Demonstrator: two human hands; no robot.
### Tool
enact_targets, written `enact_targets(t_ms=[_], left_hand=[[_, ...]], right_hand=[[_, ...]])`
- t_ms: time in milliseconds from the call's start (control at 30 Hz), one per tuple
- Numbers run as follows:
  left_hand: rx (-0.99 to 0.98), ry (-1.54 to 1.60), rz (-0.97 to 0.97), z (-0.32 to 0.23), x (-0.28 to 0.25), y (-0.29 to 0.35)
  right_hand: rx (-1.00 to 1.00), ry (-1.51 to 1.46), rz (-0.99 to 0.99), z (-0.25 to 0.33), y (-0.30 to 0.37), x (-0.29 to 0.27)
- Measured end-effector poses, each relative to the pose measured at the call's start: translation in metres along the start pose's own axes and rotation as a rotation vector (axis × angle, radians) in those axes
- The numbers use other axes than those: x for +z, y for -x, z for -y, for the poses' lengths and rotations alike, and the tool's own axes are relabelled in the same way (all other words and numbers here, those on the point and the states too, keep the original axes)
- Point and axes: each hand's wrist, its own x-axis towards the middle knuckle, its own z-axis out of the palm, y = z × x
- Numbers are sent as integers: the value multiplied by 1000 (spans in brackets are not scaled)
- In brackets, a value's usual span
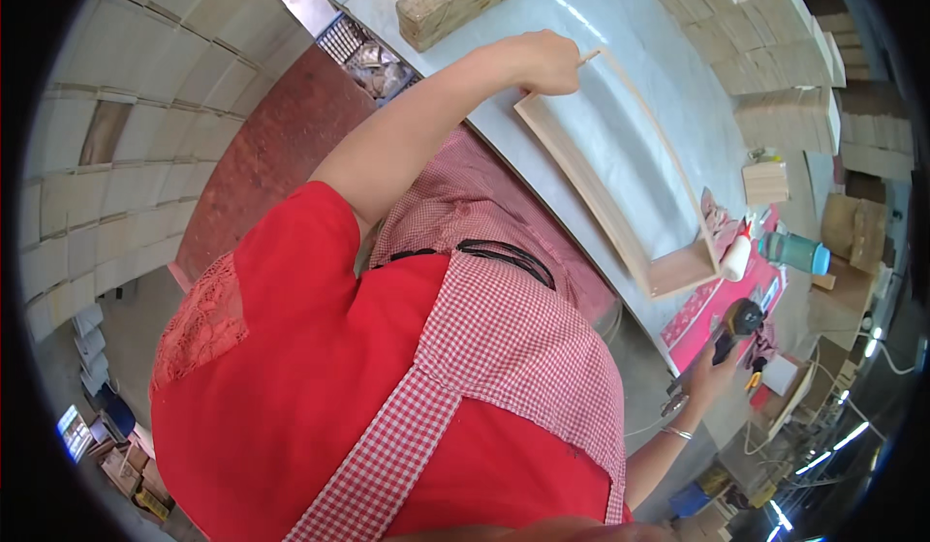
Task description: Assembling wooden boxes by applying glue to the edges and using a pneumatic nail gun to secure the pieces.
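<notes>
At upper centre, the left hand (547, 62) grips a corner of a wooden frame (620, 179) lying on the pale tabletop (504, 125). At lower right, the right hand (712, 377) clasps a black power tool (736, 327), with a glue bottle (738, 254) and stacked wood blocks (775, 48) nearby.

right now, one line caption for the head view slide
Left hand grips wooden frame corner; right hand holds a power tool.

I see a small lit screen (73, 431) at far lower left, bluish-white, rectangular, tilted, low beside the floor. Below it, brown cardboard boxes (131, 469) with coloured printed faces, stacked loosely. On the tabletop (542, 169), right side: a white squeeze bottle (738, 254) with red cap, lying on a red printed sheet (712, 309). Beside it a teal cylindrical container (796, 251), on its side. Small white box (778, 374) lower right.
</notes>
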Motion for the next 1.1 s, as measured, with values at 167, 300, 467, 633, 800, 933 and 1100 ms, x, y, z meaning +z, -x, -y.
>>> enact_targets(t_ms=[167, 300, 467, 633, 800, 933, 1100], left_hand=[[-99, 55, 96, 3, -6, -27], [-116, 145, 91, 13, 1, -27], [-89, 323, -33, 26, 13, 5], [30, 650, -291, 65, 75, 57], [95, 708, -380, 63, 101, 69], [117, 748, -459, 63, 105, 70], [237, 567, -574, 38, 74, 76]], right_hand=[[235, 231, 121, -12, 20, 40], [330, 303, 148, -10, 13, 64], [260, 359, -15, -26, 16, 86], [122, -50, -87, 16, 3, 72], [353, -783, 14, 110, 4, 111], [310, -994, 47, 143, 9, 118], [214, -931, -46, 152, -7, 101]])
